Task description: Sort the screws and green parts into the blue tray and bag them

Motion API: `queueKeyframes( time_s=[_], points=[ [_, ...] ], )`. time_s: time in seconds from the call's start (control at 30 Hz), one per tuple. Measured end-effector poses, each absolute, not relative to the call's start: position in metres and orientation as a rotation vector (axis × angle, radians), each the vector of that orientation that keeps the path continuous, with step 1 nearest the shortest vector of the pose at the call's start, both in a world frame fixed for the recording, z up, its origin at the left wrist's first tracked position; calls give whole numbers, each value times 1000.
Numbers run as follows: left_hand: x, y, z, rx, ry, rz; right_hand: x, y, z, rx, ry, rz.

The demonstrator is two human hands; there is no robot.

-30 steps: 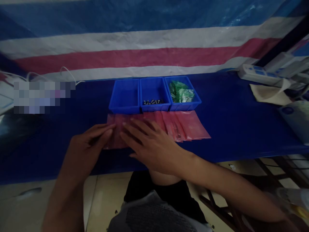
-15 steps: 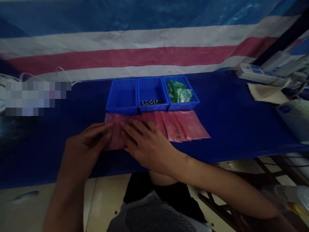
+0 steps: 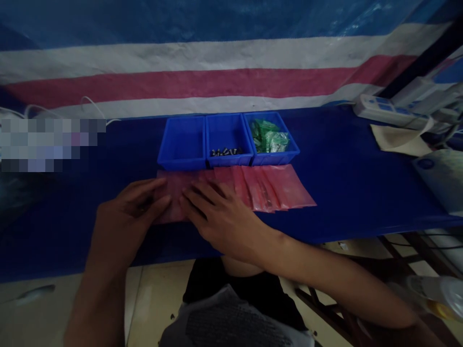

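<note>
A row of overlapping pink plastic bags (image 3: 291, 188) lies along the front of the blue-covered table. My left hand (image 3: 128, 212) is at the left end of the row, thumb and fingers apart at the edge of the leftmost pink bag (image 3: 173, 193). Across that bag and its neighbours rests my right hand (image 3: 220, 212), palm down with its fingers spread. It covers part of the row. Just behind the bags stand three blue bins: a bare left bin (image 3: 184, 142), a middle bin with small dark metal parts (image 3: 226, 152), and a right bin holding green plastic bags (image 3: 269, 136).
At the back right sit a white power strip (image 3: 379, 107) and a beige sheet (image 3: 400, 140). A pale blue object (image 3: 443, 178) lies at the right edge. White cables (image 3: 92, 103) are at the left, beside a blurred-out area. Striped sheeting (image 3: 217, 84) hangs behind the table.
My left thumb and fingers have parted a little more at the bag's edge. My right hand has shifted very slightly on the bags.
</note>
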State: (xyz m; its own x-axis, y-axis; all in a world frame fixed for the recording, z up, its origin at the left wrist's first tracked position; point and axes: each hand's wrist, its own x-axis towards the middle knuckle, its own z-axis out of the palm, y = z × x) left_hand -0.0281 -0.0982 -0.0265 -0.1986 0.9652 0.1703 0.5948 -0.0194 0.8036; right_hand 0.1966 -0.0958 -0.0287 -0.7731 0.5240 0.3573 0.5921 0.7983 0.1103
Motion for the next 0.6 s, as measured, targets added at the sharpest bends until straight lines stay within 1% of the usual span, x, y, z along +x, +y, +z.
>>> queueKeyframes(
  time_s=[0.13,0.27,0.4,0.43,0.5,0.6],
  points=[
    [-26,-99,-26,1638,1796,1069,192,-98,-32,-862,-2658,-337],
    [-31,-101,-30,1696,1847,1113,187,-101,-39,-906,-2551,-389],
    [-45,-102,-33,2135,1884,1093,218,-104,-31,-775,-2399,-310],
    [-46,-103,-34,2287,1852,1102,235,-105,-27,-754,-2370,-243],
    [-46,-107,-36,2571,1657,1074,273,-107,-22,-845,-2350,-132],
    [-40,-112,-43,2786,1300,863,326,-107,-26,-1020,-2386,-54]
  ],
)
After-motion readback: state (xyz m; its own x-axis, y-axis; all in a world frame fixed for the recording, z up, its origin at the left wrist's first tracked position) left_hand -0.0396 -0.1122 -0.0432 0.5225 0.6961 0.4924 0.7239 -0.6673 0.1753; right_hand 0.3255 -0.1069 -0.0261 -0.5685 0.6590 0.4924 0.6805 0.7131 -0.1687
